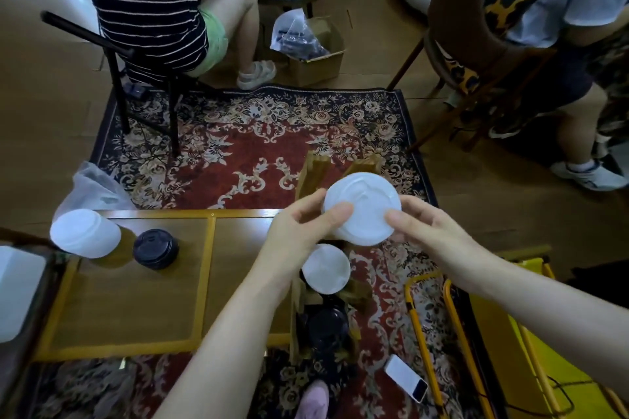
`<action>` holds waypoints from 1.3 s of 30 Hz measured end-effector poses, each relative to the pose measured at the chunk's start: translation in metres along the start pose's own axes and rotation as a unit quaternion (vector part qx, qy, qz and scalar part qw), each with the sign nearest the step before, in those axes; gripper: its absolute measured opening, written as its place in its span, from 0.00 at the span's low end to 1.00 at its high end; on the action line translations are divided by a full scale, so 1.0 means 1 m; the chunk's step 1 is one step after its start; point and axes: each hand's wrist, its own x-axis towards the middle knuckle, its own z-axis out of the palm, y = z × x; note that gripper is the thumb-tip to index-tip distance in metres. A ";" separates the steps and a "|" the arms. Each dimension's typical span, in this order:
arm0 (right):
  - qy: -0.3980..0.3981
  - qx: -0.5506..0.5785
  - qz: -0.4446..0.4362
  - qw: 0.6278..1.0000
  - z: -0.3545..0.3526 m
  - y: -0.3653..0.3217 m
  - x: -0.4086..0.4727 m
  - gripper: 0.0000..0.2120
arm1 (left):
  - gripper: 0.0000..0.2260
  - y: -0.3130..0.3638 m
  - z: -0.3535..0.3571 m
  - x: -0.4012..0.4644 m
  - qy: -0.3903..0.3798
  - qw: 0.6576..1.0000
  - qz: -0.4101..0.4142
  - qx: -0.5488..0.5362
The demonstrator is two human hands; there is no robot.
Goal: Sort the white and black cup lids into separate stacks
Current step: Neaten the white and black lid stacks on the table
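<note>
Both hands up: left hand [299, 221] and right hand [429, 224] pinch the white lids [362, 207] at nine and three o'clock, above the table edge. Thin plastic, light grip; nested lids could slip apart before reaching the white stack [85, 233] beside the black stack [155, 248].
</note>
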 end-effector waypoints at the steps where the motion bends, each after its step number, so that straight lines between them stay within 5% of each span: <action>1: 0.007 -0.001 -0.005 1.000 0.000 -0.002 0.004 0.23 | 0.18 0.000 -0.002 0.007 0.002 1.000 0.007 -0.002; 4: 0.020 0.001 -0.006 1.000 0.000 -0.006 0.020 0.23 | 0.32 0.005 -0.005 0.022 0.029 1.000 -0.001 -0.004; 9: 0.012 0.009 0.005 1.000 0.001 -0.010 0.041 0.24 | 0.20 0.013 -0.009 0.041 0.050 0.999 0.011 0.016; 14: 0.000 0.010 0.024 1.000 -0.003 0.000 0.054 0.27 | 0.25 0.005 -0.016 0.050 0.046 0.998 0.007 0.044; 23: -0.012 0.025 0.061 0.998 -0.001 0.020 0.074 0.29 | 0.09 -0.013 -0.020 0.057 0.041 0.997 -0.049 0.033; 33: -0.036 0.040 0.110 0.993 -0.008 0.038 0.094 0.29 | 0.18 -0.021 -0.023 0.075 0.026 0.995 -0.085 0.053; 39: -0.054 0.034 0.120 0.991 -0.013 0.038 0.103 0.40 | 0.21 -0.025 -0.025 0.082 0.031 0.995 -0.080 0.058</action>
